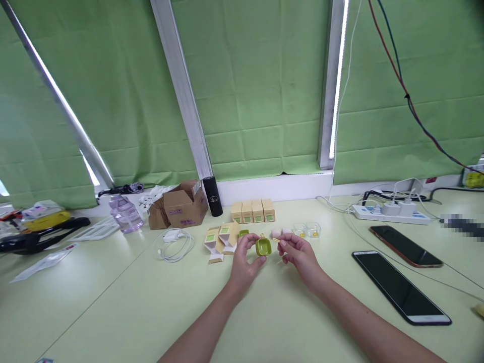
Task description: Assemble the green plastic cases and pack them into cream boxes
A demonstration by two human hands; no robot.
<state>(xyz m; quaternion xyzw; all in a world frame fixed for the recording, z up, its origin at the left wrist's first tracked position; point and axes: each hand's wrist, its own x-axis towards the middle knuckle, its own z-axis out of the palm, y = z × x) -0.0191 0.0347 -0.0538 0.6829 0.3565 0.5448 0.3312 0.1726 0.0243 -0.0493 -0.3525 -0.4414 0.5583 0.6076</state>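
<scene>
My left hand (245, 262) is closed on a small olive-green case (263, 247), held just above the pale green table (113, 302). My right hand (297, 253) sits close to its right, fingers pinched on a small yellowish piece (276, 240). Behind my hands lie two open cream boxes (221, 238), another green case (244, 233), two pink-white blocks (280, 232) and two clear cups with yellow bits (307, 230). A row of several shut cream boxes with green labels (253, 211) stands farther back.
A brown cardboard box (181, 206), black cylinder (212, 196), purple bottle (125, 214) and white cable (174, 244) lie to the left. Two phones (401, 286) and a power strip (391, 213) are on the right. Green blinds hang behind.
</scene>
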